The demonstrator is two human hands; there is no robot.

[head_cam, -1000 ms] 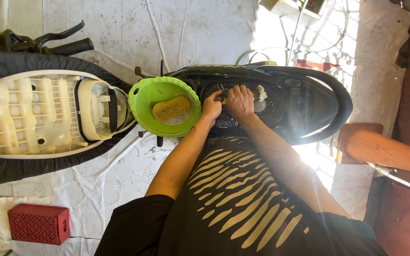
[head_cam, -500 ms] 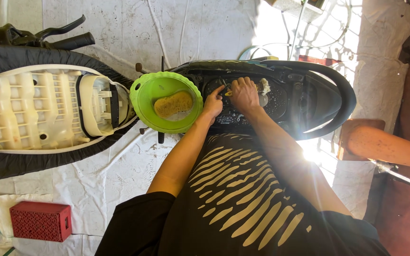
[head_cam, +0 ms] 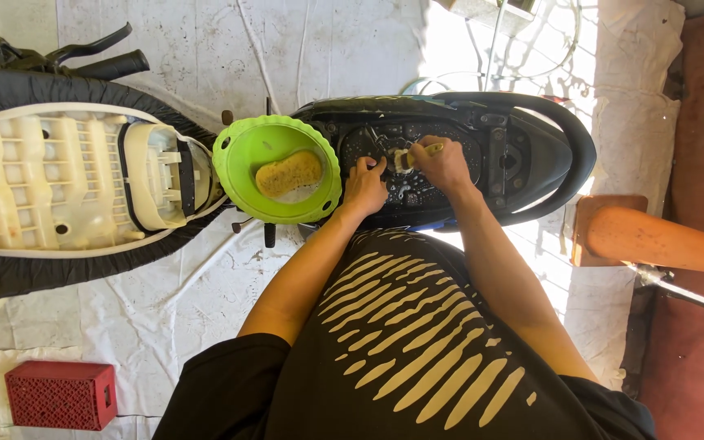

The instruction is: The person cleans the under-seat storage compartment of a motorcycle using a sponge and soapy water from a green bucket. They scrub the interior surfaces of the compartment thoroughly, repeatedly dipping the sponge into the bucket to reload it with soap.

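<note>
- My right hand [head_cam: 443,163] is clenched around a small yellow-handled brush [head_cam: 414,155], its bristle end pressed onto the grimy black panel of the scooter body [head_cam: 458,147] right under my fingers.
- My left hand [head_cam: 364,186] holds nothing; its fingers are curled and pressed on the same panel, just beside the brush.
- I judge the scrubbing to be midway: the recessed panel looks dusty and speckled all around my hands, and no part reads as clearly clean.
- Just left of my left hand sits one green plastic basin [head_cam: 238,167] with one yellow sponge [head_cam: 288,173] lying in it, unused.
- Farther left lies one upturned scooter seat [head_cam: 59,187], cream underside showing.
- Count: two hands, one brush, one basin, one sponge, one seat, and one red perforated box [head_cam: 60,394] well behind my left elbow on the white ground sheet [head_cam: 165,318].
</note>
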